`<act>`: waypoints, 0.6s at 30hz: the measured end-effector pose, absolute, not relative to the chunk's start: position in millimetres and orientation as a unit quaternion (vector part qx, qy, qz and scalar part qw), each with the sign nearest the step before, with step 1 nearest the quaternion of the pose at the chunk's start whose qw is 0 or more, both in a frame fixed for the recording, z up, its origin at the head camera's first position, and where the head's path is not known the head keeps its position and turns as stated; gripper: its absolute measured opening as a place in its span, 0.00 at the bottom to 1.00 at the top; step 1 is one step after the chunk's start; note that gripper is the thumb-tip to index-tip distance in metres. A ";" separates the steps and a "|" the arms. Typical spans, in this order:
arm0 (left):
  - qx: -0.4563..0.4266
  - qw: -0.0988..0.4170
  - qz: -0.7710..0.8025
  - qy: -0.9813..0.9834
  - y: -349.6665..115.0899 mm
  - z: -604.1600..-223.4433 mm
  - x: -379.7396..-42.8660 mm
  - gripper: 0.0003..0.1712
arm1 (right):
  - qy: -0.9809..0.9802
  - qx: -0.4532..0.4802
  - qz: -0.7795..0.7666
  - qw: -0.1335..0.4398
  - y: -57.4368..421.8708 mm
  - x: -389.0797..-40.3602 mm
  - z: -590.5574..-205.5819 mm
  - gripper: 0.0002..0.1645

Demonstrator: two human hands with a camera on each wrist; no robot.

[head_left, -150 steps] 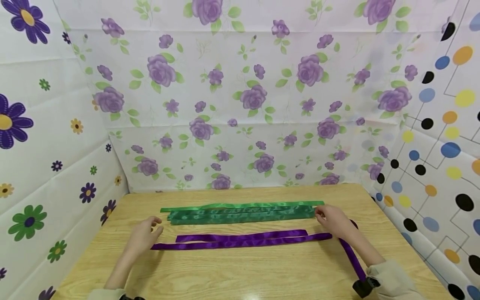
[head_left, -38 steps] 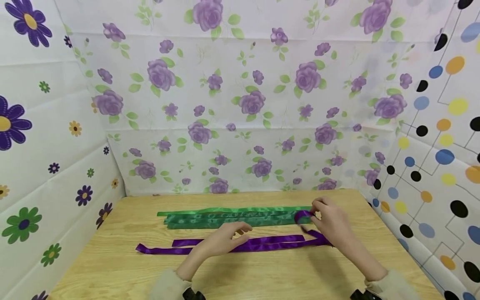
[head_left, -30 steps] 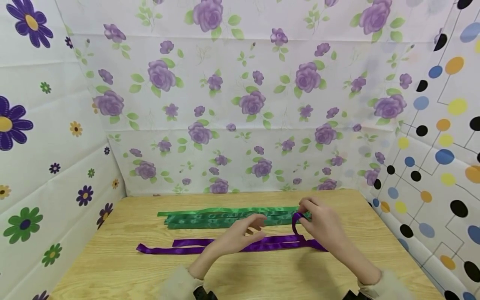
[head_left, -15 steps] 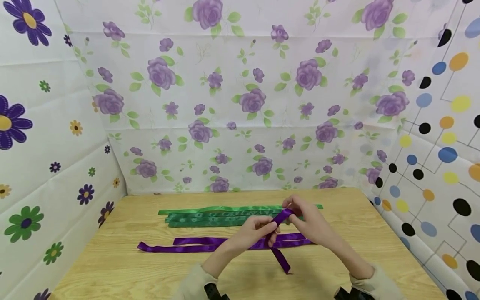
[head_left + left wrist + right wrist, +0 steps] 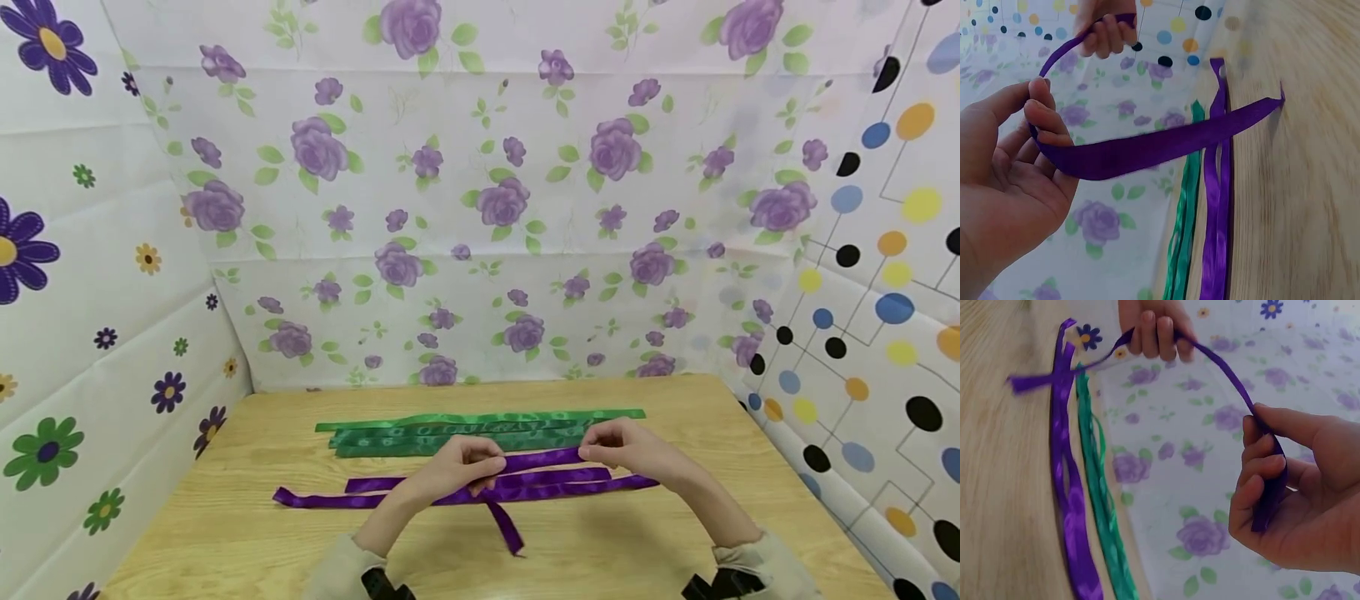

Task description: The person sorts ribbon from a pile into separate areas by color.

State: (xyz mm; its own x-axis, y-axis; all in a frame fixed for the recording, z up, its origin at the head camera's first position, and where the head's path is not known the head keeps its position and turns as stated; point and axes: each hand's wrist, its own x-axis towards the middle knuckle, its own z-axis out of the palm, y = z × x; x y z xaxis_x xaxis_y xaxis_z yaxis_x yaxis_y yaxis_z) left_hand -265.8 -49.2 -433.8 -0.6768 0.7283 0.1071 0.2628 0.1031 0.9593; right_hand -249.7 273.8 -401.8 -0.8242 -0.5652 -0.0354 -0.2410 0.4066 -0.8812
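Observation:
Both hands hold one purple ribbon [image 5: 542, 459] above the table, a short span stretched between them. My left hand [image 5: 450, 471] pinches it between thumb and fingers, and a loose tail [image 5: 1147, 150] droops from there toward the tabletop. At the other end my right hand [image 5: 637, 450] pinches the ribbon; in the right wrist view its end [image 5: 1269, 500] lies against the curled fingers. Below the hands, other purple ribbons [image 5: 555, 477] lie side by side across the table. Behind them lie several green ribbons [image 5: 390, 439], dark and bright.
The light wooden table [image 5: 585, 550] carries the ribbons lengthwise. A floral cloth [image 5: 480, 292] hangs behind it, with a daisy-print cloth [image 5: 127, 375] at left and a dotted cloth [image 5: 855, 350] at right. Black wrist cameras [image 5: 723, 583] sit at the sleeves.
The right hand picked up a purple ribbon from the right side and brought it to the middle. The left hand came over from the left and gripped it; since then the hands have drawn apart.

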 end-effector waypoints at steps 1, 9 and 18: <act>0.345 0.199 0.567 0.720 -54.2 -434.5 -266.8 0.17 | 0.826 -0.241 -0.482 0.163 276.2 -251.3 -405.2 0.21; 0.316 0.193 0.525 0.767 -99.7 -438.7 -269.7 0.18 | 0.846 -0.185 -0.479 0.145 290.6 -260.6 -430.1 0.17; 0.280 0.192 0.489 0.803 -153.2 -455.4 -266.9 0.17 | 0.855 -0.133 -0.475 0.161 293.5 -264.0 -456.5 0.18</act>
State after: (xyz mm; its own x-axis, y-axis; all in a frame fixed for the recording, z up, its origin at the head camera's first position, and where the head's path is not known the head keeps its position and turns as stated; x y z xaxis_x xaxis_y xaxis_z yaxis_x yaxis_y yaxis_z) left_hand -266.9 -153.2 -455.4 -0.7697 0.6375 -0.0344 0.2620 0.3645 0.8936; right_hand -264.0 293.5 -456.5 -0.9126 -0.3808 -0.1486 -0.0747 0.5128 -0.8553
